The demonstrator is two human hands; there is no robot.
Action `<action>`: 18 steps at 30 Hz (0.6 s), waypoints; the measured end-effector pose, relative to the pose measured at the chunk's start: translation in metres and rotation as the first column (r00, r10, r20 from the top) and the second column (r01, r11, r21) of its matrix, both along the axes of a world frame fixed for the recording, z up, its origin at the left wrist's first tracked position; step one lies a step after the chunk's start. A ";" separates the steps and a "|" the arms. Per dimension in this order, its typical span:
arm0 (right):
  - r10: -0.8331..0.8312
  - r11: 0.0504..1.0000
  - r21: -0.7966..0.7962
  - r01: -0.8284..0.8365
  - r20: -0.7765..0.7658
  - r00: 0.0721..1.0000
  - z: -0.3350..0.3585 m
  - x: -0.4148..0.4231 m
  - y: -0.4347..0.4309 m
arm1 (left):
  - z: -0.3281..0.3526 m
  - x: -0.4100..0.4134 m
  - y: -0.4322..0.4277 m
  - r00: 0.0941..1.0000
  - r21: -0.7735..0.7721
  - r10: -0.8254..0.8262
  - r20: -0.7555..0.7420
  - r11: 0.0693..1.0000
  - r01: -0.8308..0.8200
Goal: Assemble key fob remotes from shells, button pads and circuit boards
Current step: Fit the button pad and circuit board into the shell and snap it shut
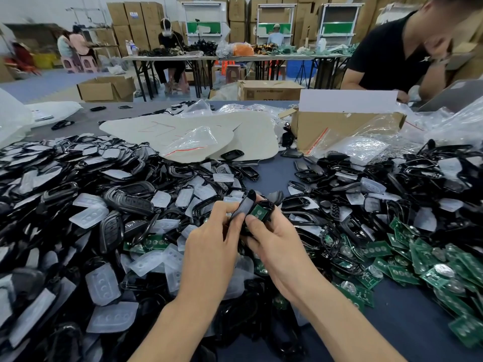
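The person is mid-way through a single fob. The right hand (277, 244) grasps a black lower shell (266, 206) between thumb and curled fingers, just above the centre of the view, and a green circuit board (258, 212) already sits inside it. The left hand (209, 246) pinches a black cover shell (244, 205) by its edge and holds it tilted against the lower shell's 9 o'clock side, touching but not closed over it. Whether a button pad is already fitted inside cannot be told.

So the board step looks done for this unit, and closing and snapping the two halves together is what seems to be left.

For the job as a whole, most of the work appears to lie ahead. From the hands, a deep heap of loose shells (60, 194) mixed with translucent button pads (103, 283) spreads from 7 to 11 o'clock, another heap of shells lies at 2 o'clock, and loose circuit boards (418, 262) are scattered from 3 to 5 o'clock on the blue table (407, 322). No separate stack of finished fobs can be made out. A cardboard box (339, 129) stands at 1 o'clock.
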State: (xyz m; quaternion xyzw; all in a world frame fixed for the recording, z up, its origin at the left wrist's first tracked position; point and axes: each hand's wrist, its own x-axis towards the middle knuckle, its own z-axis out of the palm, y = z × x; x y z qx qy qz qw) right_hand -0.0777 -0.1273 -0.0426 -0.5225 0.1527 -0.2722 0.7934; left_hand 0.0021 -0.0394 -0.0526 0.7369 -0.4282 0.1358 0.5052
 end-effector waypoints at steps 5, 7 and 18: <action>0.048 0.999 -0.008 -0.048 -0.029 0.998 0.002 -0.003 -0.004 | -0.001 0.002 0.000 1.000 -0.019 0.006 -0.030 1.000 -0.007; 0.071 0.997 0.016 -0.071 -0.009 0.997 0.005 -0.005 -0.005 | -0.001 0.002 0.000 0.999 -0.021 0.012 -0.030 1.000 -0.013; -0.043 0.992 0.121 0.044 -0.016 0.999 0.013 -0.007 -0.004 | 0.003 -0.001 0.000 0.994 0.072 -0.108 0.028 0.992 0.106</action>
